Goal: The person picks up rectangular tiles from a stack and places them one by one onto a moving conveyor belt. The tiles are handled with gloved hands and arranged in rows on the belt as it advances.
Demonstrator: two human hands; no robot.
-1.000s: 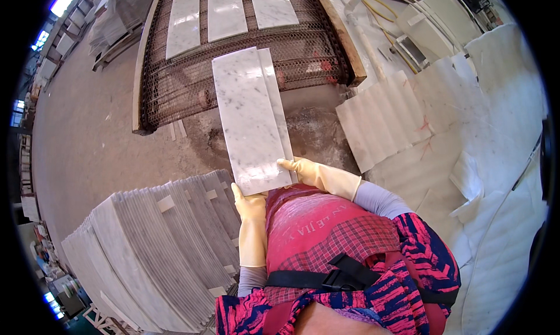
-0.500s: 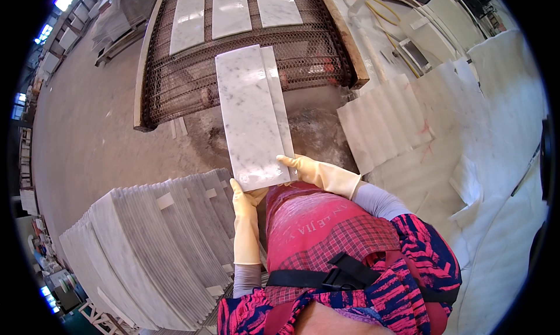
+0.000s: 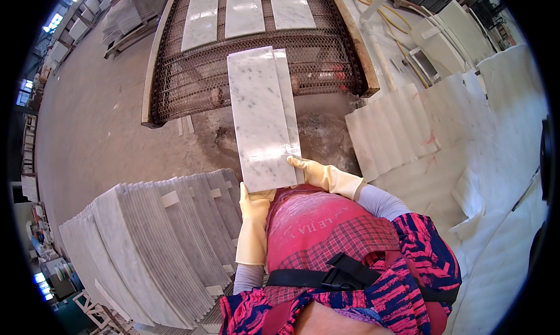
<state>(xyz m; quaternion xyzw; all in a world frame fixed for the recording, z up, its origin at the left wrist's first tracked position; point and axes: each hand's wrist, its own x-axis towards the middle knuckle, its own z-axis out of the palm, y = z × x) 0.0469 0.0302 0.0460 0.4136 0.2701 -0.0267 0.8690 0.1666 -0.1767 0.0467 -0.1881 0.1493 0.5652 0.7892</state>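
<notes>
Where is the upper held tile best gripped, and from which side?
Probably at its near end, coming from the apron side with thumbs above: this upper tile is long and flat, its far end points away, and the lower tile sticks out beneath its right edge.

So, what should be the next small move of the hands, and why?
Probably the right hand should ease the lower tile leftward: it sticks out past the right side of the upper tile, whose near left corner the left hand holds.
</notes>
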